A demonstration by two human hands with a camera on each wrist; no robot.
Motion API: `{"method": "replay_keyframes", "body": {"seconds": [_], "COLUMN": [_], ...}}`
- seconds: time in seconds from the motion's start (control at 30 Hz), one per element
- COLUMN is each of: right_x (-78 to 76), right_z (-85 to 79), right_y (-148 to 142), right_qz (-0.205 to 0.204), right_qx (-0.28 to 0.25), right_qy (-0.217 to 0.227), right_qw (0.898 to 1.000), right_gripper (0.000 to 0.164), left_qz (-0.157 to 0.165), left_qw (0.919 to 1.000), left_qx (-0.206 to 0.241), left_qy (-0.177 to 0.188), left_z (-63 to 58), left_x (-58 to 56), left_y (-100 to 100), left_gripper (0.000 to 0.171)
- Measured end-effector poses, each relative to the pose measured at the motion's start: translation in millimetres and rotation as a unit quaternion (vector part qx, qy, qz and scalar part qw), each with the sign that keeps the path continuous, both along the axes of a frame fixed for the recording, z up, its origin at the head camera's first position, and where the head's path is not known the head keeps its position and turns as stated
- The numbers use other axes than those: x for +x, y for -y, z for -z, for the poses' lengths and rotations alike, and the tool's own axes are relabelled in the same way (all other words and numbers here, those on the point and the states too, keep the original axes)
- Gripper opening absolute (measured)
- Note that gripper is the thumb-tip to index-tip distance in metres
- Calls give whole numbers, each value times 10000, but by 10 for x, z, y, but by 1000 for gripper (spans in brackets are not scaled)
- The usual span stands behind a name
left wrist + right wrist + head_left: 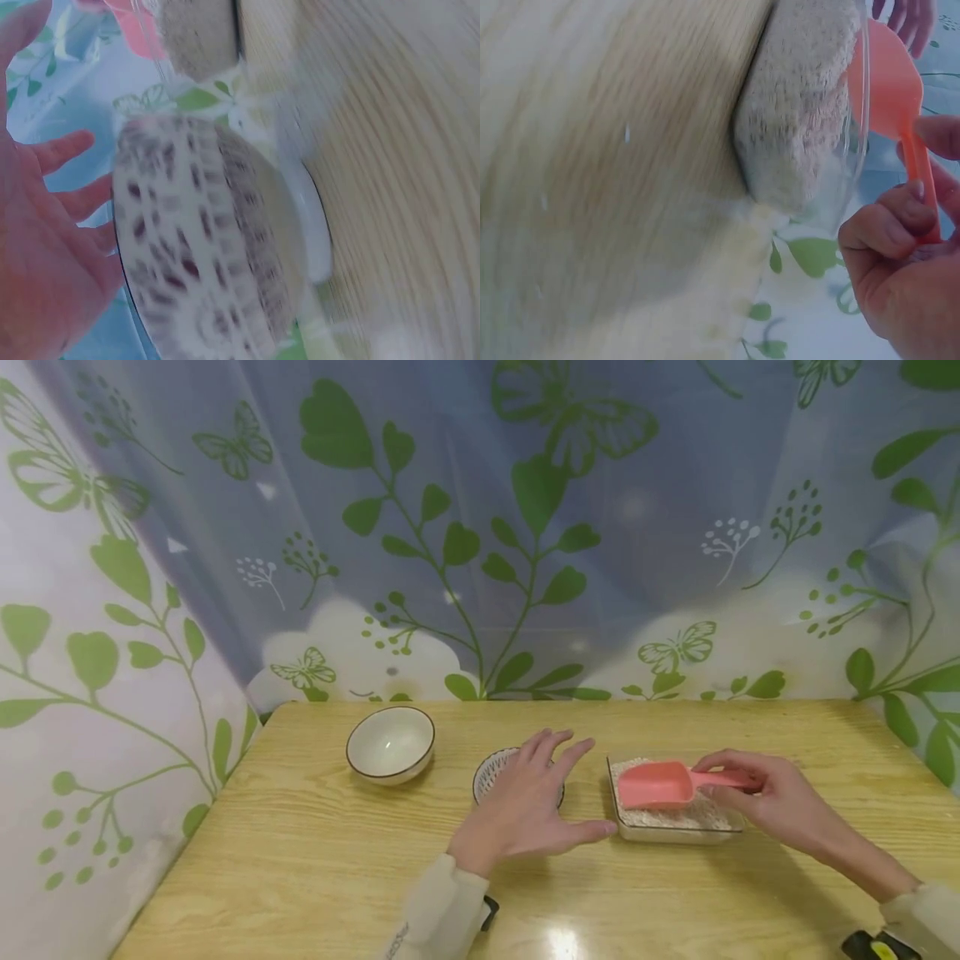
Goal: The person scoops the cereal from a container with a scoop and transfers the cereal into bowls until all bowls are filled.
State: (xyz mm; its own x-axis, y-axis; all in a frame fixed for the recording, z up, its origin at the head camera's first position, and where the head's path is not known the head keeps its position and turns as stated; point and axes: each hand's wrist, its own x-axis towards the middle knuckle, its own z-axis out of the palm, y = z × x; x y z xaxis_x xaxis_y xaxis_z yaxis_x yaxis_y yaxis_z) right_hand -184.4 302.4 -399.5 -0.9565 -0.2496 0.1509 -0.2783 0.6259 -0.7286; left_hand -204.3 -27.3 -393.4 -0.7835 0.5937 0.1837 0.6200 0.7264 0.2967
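Observation:
My right hand (776,797) grips the handle of a pink scoop (654,783), whose pan lies at the surface of pale grains in a clear rectangular container (678,837). The right wrist view shows the fingers curled round the scoop's handle (924,180). My left hand (525,802) hovers with spread fingers over a small patterned bowl (491,770) and hides much of it. In the left wrist view the fingers are beside the rim of that bowl (195,240); whether they touch it I cannot tell. The bowl's contents are hidden.
A plain white bowl (390,743) with a dark rim stands at the back left of the wooden table (300,877). Behind the table hangs a curtain (465,585) printed with leaves and butterflies. Some small pale specks (627,133) show on the tabletop.

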Motion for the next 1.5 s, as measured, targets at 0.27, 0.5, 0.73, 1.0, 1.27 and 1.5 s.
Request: {"method": "replay_keyframes", "body": {"seconds": [0.27,0.5,0.73,1.0,1.27,1.5], "right_x": [-5,-32,-43,-75,-141,-208], "right_z": [-127,-211,-358,-522,-728,-821], "right_y": [-178,-308,-289,-292,-202,-85], "right_qz": [170,120,78,-30,-276,-354], "right_qx": [1074,1553,2038,2827,3491,3911], "right_qy": [-19,-367,-852,-1092,-1153,-834], "right_qw": [9941,9871,9753,9530,9295,9159], "right_gripper": [24,20,19,13,15,15], "left_qz": [121,-110,-755,-894,-1115,-1224], "left_qw": [9990,9970,9911,9797,9598,9535], "left_qx": [400,555,446,506,839,939], "left_qy": [187,533,1005,1720,2437,2588], "left_z": [29,92,198,289,305,296], "left_x": [93,176,158,58,16,8], "left_y": [-367,-675,-817,-860,-887,-881], "left_gripper": [92,104,114,130,138,136]}}
